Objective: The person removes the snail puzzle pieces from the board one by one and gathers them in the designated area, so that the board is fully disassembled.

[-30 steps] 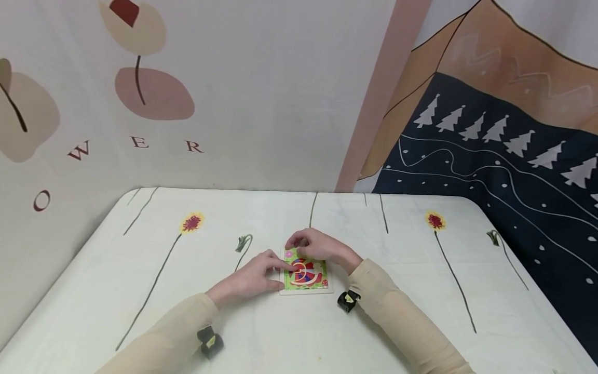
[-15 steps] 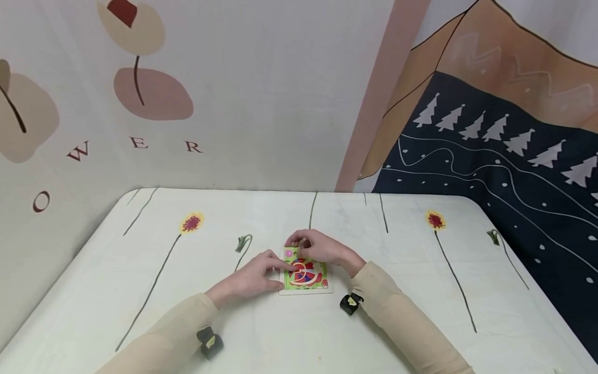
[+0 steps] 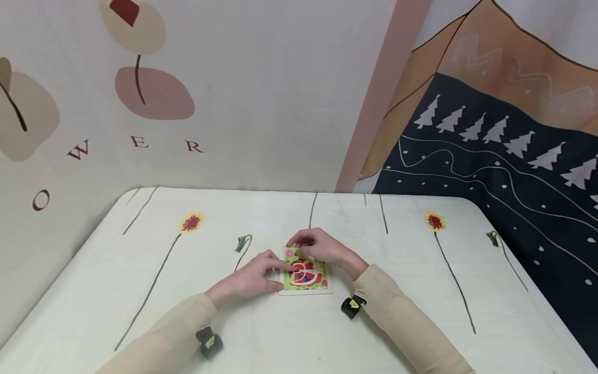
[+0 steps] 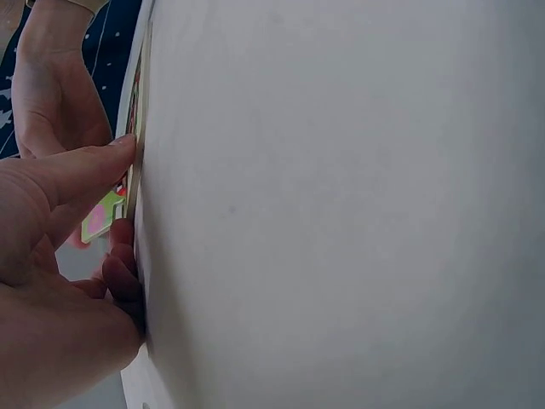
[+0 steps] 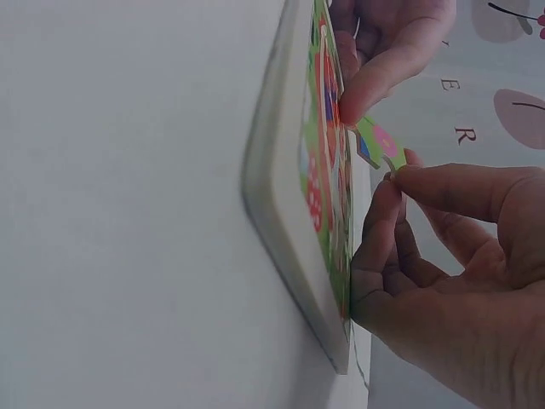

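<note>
A jigsaw puzzle (image 3: 306,280) with a red, blue and white picture on green lies in a pale tray (image 3: 308,292). My left hand (image 3: 254,272) reaches in from the left. Its straight index finger presses on the picture, and its thumb touches the tray's left edge. At the far side my right hand (image 3: 322,245) pinches a green puzzle piece with a pink spot (image 5: 385,138) between thumb and finger. The right wrist view shows this piece tilted up out of the picture, its inner end close to the left fingertip. The rest of the right fingers curl beside the tray's edge.
A white cloth with printed flowers covers the table (image 3: 261,332). Printed curtains (image 3: 261,104) hang behind it and on the right. Black wrist cameras (image 3: 352,306) sit on both beige sleeves (image 3: 402,317).
My right wrist has shifted slightly right and toward me while the fingers stay at the far corner. The pink-spotted corner shows a little more. My left hand holds its place.
</note>
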Available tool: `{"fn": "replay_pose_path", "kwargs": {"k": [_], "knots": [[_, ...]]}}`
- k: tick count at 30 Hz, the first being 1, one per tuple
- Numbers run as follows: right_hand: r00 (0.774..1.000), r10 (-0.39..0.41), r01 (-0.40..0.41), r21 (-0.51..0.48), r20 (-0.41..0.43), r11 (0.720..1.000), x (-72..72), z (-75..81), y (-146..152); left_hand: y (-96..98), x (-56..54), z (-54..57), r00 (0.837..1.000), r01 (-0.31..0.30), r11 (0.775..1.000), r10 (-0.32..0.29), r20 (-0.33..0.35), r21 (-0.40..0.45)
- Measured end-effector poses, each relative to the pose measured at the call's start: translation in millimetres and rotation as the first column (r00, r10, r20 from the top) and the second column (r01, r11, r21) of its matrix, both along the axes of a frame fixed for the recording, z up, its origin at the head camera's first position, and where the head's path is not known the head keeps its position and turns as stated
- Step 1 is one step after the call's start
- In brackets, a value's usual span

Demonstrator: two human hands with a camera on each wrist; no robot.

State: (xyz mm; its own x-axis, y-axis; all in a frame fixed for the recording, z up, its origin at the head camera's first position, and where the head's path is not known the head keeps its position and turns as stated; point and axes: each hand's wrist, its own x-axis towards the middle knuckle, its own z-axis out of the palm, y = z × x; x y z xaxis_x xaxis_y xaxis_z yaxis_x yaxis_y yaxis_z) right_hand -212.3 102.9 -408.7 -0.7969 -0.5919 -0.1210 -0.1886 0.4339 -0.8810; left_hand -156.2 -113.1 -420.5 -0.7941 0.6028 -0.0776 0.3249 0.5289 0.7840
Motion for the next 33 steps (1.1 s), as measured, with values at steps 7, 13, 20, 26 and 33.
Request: {"fn": "replay_pose_path", "kwargs": {"k": [7,13,20,26,33], "knots": [[0.998,-0.056,0.055,-0.051,-0.004,0.997,0.4,-1.4,5,1.9,1.1,2.3,1.000,-0.012,1.000,0.012,-0.006,-0.022],[0.996,-0.093,0.092,-0.091,-0.013,0.992,0.0,0.3,14,5.3,0.5,4.1,0.999,-0.038,0.998,0.038,-0.002,-0.049],[0.991,-0.131,0.132,-0.136,0.015,0.982,-1.4,3.4,27,6.7,-4.7,4.8,0.999,-0.010,0.998,0.008,-0.040,-0.054],[0.986,-0.164,0.162,-0.140,-0.003,0.977,-4.0,5.6,38,8.8,-8.7,4.6,0.998,-0.009,0.999,0.006,-0.056,-0.054],[0.981,-0.182,0.173,-0.119,-0.062,0.978,-7.5,6.6,56,12.2,-12.5,3.7,0.998,0.004,0.999,-0.007,-0.059,-0.047]]}}
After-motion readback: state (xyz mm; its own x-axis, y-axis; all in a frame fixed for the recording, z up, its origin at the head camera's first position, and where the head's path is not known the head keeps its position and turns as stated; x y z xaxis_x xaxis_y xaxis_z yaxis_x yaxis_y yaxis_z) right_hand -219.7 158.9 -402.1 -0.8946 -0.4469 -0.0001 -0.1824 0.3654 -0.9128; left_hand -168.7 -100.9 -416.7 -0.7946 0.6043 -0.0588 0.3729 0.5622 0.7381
